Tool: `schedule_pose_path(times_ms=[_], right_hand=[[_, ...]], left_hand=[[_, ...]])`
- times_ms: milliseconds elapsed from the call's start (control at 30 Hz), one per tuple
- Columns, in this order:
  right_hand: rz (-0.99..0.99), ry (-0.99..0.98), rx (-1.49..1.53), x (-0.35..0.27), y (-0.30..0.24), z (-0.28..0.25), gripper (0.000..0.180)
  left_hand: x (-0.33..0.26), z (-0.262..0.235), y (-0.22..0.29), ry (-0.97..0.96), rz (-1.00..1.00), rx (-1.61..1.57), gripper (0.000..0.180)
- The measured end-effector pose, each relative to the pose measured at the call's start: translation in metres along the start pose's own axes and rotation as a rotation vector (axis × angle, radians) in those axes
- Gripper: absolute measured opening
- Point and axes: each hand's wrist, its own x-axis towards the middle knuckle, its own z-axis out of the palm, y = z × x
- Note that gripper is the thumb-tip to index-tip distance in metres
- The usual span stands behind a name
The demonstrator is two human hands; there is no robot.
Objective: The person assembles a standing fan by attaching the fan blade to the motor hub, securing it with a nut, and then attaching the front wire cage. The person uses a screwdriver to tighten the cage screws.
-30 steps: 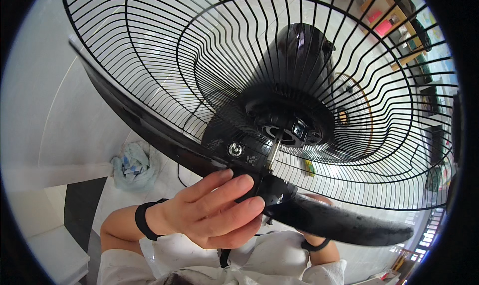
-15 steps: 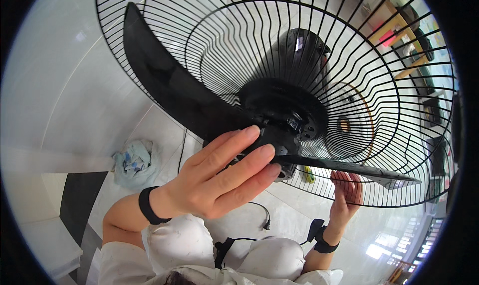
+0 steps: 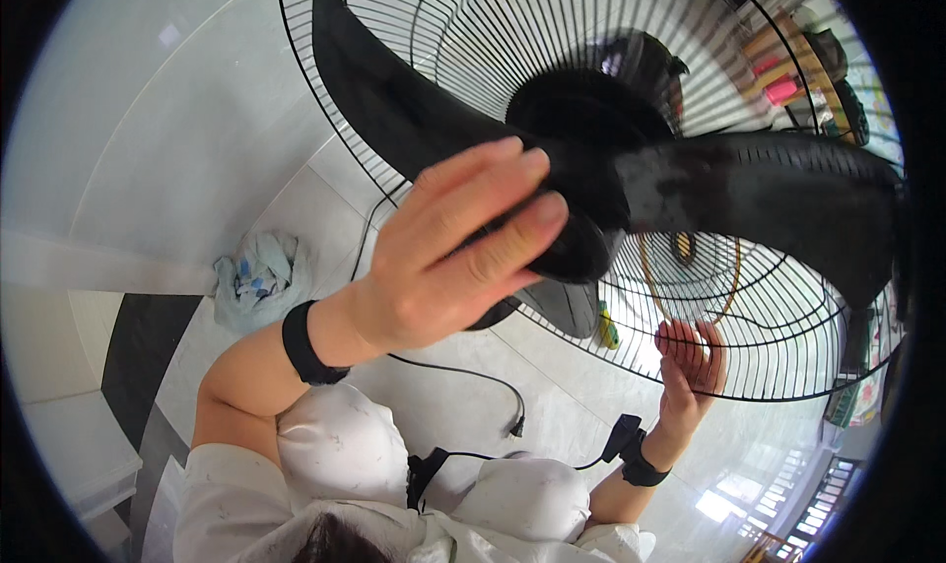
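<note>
A black fan blade set (image 3: 404,95) spreads in front of a black wire fan guard (image 3: 769,384). One curved blade points to the upper left, another broad one reaches right, and part of a third shows below the hub (image 3: 581,253). My left hand (image 3: 443,258) grips the blade set close to its hub, fingers over the front; the thumb is hidden. On the guard's lower right rim, my right hand (image 3: 693,366) is closed, its fingers seen partly through the wires. Behind the hub sits the dark round middle (image 3: 552,100) of the guard, partly covered by the blades.
A pale blue plastic bag (image 3: 261,277) lies on the tiled floor at left. A black cable with a plug (image 3: 516,425) runs across the floor below the fan. A yellow-green object (image 3: 608,329) lies beyond the guard. Wooden furniture (image 3: 788,56) stands at far right.
The blade set has turned and tilted, so its right blade now shows its broad face. Guard and blades sit further up and right in view. Both hands keep their grip.
</note>
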Motion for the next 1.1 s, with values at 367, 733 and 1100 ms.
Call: schedule_pose_path(times_ms=[367, 733, 1100], right_hand=[[0.036, 0.023, -0.045, 0.008, -0.007, 0.018, 0.054], [-0.185, -0.002, -0.257, 0.014, -0.020, 0.016, 0.049], [-0.402, -0.155, -0.178, 0.017, -0.038, 0.007, 0.061]], left_hand=[[0.005, -0.015, -0.010, -0.099, -0.103, -0.015, 0.063], [0.024, -0.011, 0.027, -0.139, -0.486, -0.151, 0.100], [0.060, -0.014, 0.076, 0.128, -1.026, -0.340, 0.085]])
